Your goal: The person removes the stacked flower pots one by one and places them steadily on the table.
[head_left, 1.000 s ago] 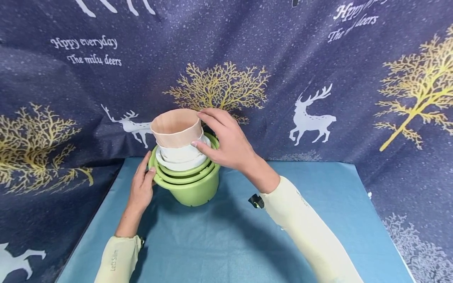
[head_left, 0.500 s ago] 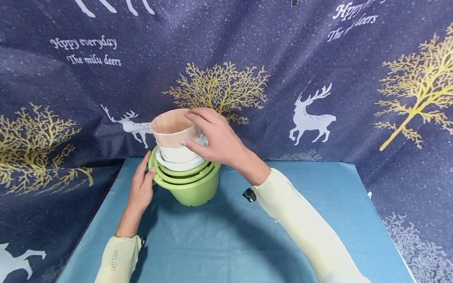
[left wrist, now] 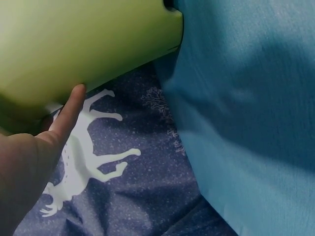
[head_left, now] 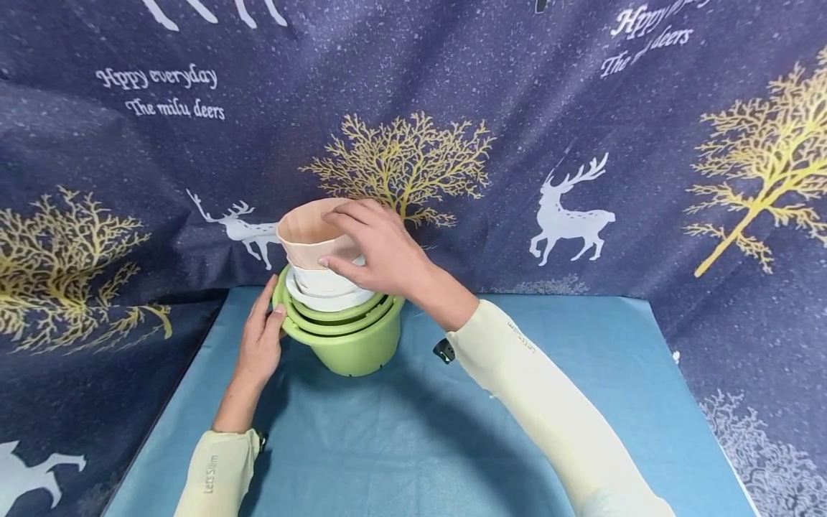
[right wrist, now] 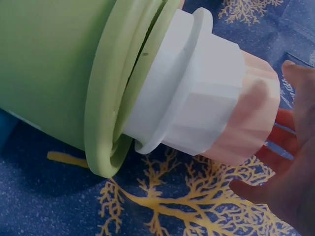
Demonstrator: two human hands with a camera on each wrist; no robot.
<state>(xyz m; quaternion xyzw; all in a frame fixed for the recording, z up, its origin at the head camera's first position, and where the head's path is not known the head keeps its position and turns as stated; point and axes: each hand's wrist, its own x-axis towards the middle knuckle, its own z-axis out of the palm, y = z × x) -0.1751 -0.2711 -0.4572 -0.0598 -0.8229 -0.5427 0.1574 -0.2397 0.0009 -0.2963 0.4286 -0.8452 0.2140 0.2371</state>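
A stack of nested flowerpots stands at the table's back left in the head view. Green flowerpots (head_left: pixel 358 350) form the bottom, white flowerpots (head_left: pixel 323 283) sit inside them, and a pale pink flowerpot (head_left: pixel 310 253) tops the stack. My left hand (head_left: pixel 258 348) holds the outer green pot's left side, thumb at the rim; in the left wrist view a finger (left wrist: pixel 72 109) lies against its wall. My right hand (head_left: pixel 384 255) hovers around the pink pot's right side, fingers spread over its rim and thumb in front. The right wrist view shows the thumb apart from the pink pot (right wrist: pixel 251 108).
A blue cloth (head_left: pixel 413 445) covers the table. Close behind the stack hangs a dark blue curtain (head_left: pixel 452 64) printed with deer and yellow trees. Both forearms wear pale sleeves (head_left: pixel 536 388).
My right hand has moved left across the pink flowerpot, its fingers now reaching over the opening. The left hand and the stack stay in place.
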